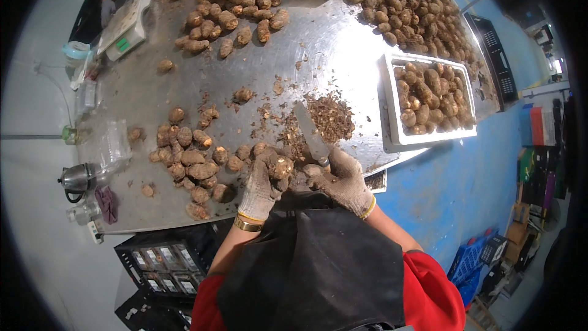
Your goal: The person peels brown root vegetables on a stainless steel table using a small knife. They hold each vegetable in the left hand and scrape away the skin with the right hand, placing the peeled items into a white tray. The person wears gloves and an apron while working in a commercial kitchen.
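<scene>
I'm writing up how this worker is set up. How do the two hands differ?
The left hand holds a brown tuber, while the right hand grips a knife with its blade pointing away from the person. The left wrist wears a gold-coloured band; the right wrist is bare. Both hands wear pale, soiled gloves with yellow cuff edges.
</scene>
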Motion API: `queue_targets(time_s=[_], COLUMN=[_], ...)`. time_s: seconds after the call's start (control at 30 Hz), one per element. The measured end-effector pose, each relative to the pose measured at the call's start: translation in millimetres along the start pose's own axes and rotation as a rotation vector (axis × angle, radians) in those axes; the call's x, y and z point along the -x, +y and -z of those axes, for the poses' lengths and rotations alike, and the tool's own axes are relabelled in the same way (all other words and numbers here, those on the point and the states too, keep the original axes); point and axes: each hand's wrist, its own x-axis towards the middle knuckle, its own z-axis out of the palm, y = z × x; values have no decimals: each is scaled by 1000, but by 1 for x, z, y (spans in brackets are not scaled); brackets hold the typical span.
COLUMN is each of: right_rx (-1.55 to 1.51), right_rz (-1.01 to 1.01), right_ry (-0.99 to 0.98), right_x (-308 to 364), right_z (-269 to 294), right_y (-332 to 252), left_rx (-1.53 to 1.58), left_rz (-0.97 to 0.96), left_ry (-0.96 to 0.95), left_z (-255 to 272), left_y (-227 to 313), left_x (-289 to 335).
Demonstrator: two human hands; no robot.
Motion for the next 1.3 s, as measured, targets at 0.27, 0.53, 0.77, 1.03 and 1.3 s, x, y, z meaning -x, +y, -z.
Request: queue_targets(time_s=[0.27, 0.53, 0.77, 1.03, 1.3], right_rx=[504, 396, 299, -87, 293], right_rz=[26, 198, -57, -153, 93], right_ry=[-8, 64, 96, 2, -79], right_x=[-8, -11, -6, -8, -16], right_z=[-10, -18, 7, 0, -20], right_y=[-17, 1, 57, -3, -2], left_rx=[-1222, -1373, -423, -378, -1079], left_rz=[-584, -747, -138, -438, -701], left_ry=[-11, -31, 68, -121, 170], left_z=[42, 37, -4, 18, 36], left_y=[-29, -47, 3, 2, -27], left_x=[-9, -23, -24, -32, -37])
